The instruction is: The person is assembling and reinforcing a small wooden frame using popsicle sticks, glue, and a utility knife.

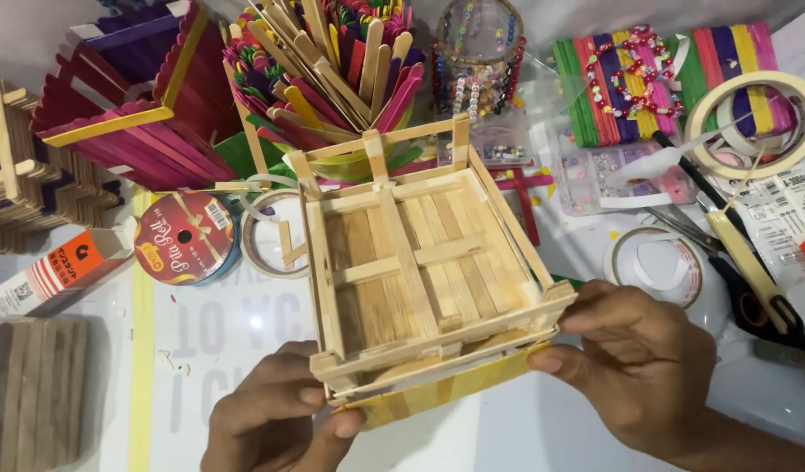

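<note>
While both hands hold it, the wooden stick box (420, 262) sits low over the white surface (525, 437), its open top facing up. The left hand (271, 419) pinches the near left corner. A yellow stick panel (437, 389) runs along the near side. The right hand (638, 358) grips the near right corner, fingers (586, 319) closed.

Bright, even overhead light; perhaps slight softness at edges.
</note>
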